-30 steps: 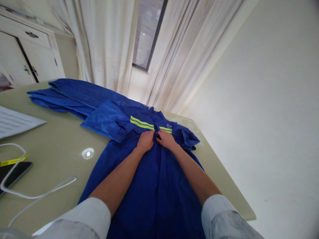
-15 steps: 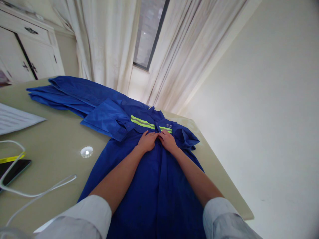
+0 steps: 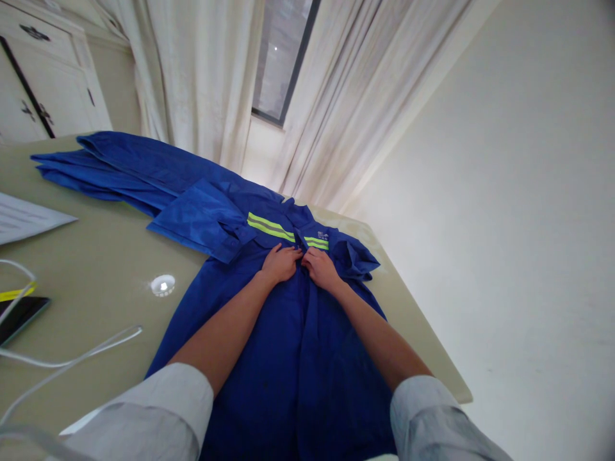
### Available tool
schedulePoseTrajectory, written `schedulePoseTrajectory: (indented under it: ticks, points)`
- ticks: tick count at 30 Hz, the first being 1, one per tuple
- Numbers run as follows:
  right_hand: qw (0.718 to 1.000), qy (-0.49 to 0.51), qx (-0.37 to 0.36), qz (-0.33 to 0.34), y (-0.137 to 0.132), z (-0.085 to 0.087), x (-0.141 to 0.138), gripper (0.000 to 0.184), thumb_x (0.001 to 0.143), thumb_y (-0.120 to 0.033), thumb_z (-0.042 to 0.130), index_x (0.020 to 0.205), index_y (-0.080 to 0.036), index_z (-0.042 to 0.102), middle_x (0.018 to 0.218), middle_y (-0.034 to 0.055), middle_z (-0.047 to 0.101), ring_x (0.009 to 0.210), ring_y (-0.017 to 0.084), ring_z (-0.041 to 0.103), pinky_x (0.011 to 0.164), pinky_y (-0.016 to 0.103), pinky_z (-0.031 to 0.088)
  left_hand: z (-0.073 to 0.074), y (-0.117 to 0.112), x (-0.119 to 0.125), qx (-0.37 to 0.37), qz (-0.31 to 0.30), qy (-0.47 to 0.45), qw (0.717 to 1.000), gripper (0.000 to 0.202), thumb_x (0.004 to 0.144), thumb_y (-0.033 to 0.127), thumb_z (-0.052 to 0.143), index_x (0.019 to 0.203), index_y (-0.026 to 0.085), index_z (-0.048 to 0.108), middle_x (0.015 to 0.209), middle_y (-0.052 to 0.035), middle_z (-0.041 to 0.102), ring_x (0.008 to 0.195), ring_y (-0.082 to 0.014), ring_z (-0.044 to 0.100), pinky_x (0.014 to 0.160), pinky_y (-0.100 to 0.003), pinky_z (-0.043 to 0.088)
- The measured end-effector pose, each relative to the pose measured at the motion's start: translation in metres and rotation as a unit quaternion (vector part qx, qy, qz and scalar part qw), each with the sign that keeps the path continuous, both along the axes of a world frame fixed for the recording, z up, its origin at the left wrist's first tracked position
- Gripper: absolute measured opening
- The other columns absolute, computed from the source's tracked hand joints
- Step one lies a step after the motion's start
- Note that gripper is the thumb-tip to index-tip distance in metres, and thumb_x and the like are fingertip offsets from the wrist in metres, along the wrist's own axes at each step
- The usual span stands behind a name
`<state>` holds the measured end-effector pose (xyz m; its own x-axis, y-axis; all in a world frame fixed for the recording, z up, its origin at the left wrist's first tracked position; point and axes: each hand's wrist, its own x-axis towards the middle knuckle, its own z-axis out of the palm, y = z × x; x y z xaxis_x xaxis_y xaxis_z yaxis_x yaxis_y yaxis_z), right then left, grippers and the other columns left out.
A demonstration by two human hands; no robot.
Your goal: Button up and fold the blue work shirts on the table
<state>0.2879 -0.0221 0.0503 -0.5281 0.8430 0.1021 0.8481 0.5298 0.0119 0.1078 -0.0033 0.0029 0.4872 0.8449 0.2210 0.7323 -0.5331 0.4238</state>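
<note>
A blue work shirt (image 3: 288,346) with yellow-green reflective stripes (image 3: 271,227) lies spread, front up, on the olive table (image 3: 96,288). My left hand (image 3: 280,263) and my right hand (image 3: 319,267) meet at its front placket just below the stripes. Both have their fingers curled and pinched on the placket's fabric edges. One sleeve (image 3: 202,221) is folded across the chest on the left. More folded blue fabric (image 3: 115,169) lies further back on the left.
A small round white object (image 3: 163,285) sits on the table left of the shirt. A white cable (image 3: 72,362), a dark phone (image 3: 19,317) and a printed sheet (image 3: 24,218) lie at the left. The table's right edge (image 3: 432,358) is close. Curtains (image 3: 202,83) and a cabinet (image 3: 43,77) stand behind.
My hands have stayed together at the placket, their fingers shifting slightly on the fabric. The camera has tipped a little, so the scene sits lower left.
</note>
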Motion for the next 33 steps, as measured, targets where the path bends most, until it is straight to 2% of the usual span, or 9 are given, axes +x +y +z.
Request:
schedulePoseTrajectory:
  ticks: [9, 12, 15, 18, 20, 22, 26, 29, 33]
  points:
    - [1.0, -0.012, -0.012, -0.008, -0.015, 0.005, 0.0, 0.019, 0.107, -0.017, 0.054, 0.101, -0.017, 0.072, 0.111, 0.0094, 0.067, 0.104, 0.02, 0.064, 0.091, 0.029, 0.047, 0.004, -0.004, 0.002, -0.003, 0.006, 0.011, 1.0, 0.048, 0.101, 0.033, 0.046, 0.146, 0.033, 0.063, 0.156, -0.0018, 0.059, 0.149, -0.0229, 0.05, 0.131, -0.052, 0.022]
    - [0.997, -0.065, -0.022, -0.042, -0.016, 0.01, -0.002, 0.023, 0.11, -0.027, 0.05, 0.11, -0.017, 0.071, 0.117, 0.0107, 0.068, 0.104, 0.021, 0.067, 0.092, 0.03, 0.049, 0.005, -0.004, 0.0, -0.008, -0.005, 0.023, 1.0, 0.05, 0.105, 0.035, 0.04, 0.151, 0.032, 0.059, 0.16, -0.0023, 0.054, 0.151, -0.0233, 0.046, 0.131, -0.053, 0.022]
    - [0.987, -0.15, -0.03, -0.055, -0.016, 0.013, -0.005, 0.034, 0.113, -0.035, 0.039, 0.127, -0.018, 0.065, 0.122, 0.0133, 0.071, 0.106, 0.024, 0.071, 0.092, 0.034, 0.052, 0.006, -0.002, 0.0, -0.013, -0.011, 0.042, 0.999, 0.052, 0.107, 0.032, 0.033, 0.154, 0.031, 0.055, 0.165, -0.0033, 0.047, 0.154, -0.0241, 0.042, 0.131, -0.056, 0.02]
    - [0.979, -0.195, -0.044, -0.048, -0.013, 0.014, -0.011, 0.041, 0.114, -0.035, 0.028, 0.138, -0.019, 0.058, 0.125, 0.0158, 0.072, 0.105, 0.027, 0.074, 0.089, 0.037, 0.055, 0.008, 0.004, -0.001, -0.018, -0.016, 0.064, 0.998, 0.053, 0.107, 0.032, 0.031, 0.155, 0.032, 0.054, 0.166, -0.0033, 0.046, 0.155, -0.0243, 0.04, 0.13, -0.058, 0.02]
    - [0.977, -0.203, -0.048, -0.046, -0.008, 0.015, -0.016, 0.04, 0.113, -0.03, 0.03, 0.14, -0.016, 0.056, 0.123, 0.0183, 0.074, 0.105, 0.029, 0.075, 0.088, 0.039, 0.056, 0.009, 0.008, -0.002, -0.022, -0.02, 0.077, 0.997, 0.054, 0.107, 0.032, 0.03, 0.157, 0.033, 0.053, 0.167, -0.0029, 0.045, 0.156, -0.0244, 0.04, 0.13, -0.058, 0.021]
    - [0.976, -0.207, -0.056, -0.032, -0.001, 0.018, -0.02, 0.037, 0.11, -0.023, 0.036, 0.139, -0.013, 0.056, 0.123, 0.02, 0.074, 0.108, 0.03, 0.075, 0.09, 0.039, 0.056, 0.01, 0.011, -0.003, -0.024, -0.024, 0.087, 0.996, 0.056, 0.106, 0.031, 0.03, 0.158, 0.034, 0.05, 0.168, -0.0018, 0.043, 0.156, -0.0244, 0.039, 0.13, -0.057, 0.022]
    - [0.971, -0.222, -0.08, 0.032, 0.012, 0.027, -0.022, 0.031, 0.103, -0.015, 0.047, 0.129, -0.016, 0.063, 0.127, 0.0191, 0.073, 0.114, 0.029, 0.073, 0.093, 0.037, 0.054, 0.009, 0.015, -0.006, -0.03, -0.027, 0.1, 0.994, 0.058, 0.105, 0.028, 0.031, 0.161, 0.036, 0.045, 0.17, 0.0007, 0.038, 0.157, -0.0247, 0.037, 0.131, -0.057, 0.02]
    - [0.963, -0.242, -0.091, 0.075, 0.017, 0.033, -0.018, 0.027, 0.102, -0.014, 0.048, 0.122, -0.018, 0.066, 0.121, 0.0175, 0.076, 0.109, 0.028, 0.074, 0.087, 0.034, 0.054, 0.008, 0.016, -0.005, -0.035, -0.026, 0.105, 0.994, 0.058, 0.105, 0.028, 0.032, 0.161, 0.037, 0.044, 0.17, 0.001, 0.038, 0.157, -0.0244, 0.037, 0.131, -0.057, 0.019]
    - [0.958, -0.252, -0.099, 0.09, 0.019, 0.035, -0.014, 0.026, 0.104, -0.019, 0.046, 0.119, -0.019, 0.067, 0.114, 0.0154, 0.078, 0.101, 0.027, 0.076, 0.08, 0.032, 0.053, 0.006, 0.017, -0.004, -0.033, -0.027, 0.104, 0.994, 0.057, 0.105, 0.029, 0.032, 0.161, 0.036, 0.045, 0.17, 0.0003, 0.04, 0.157, -0.0244, 0.037, 0.131, -0.057, 0.02]
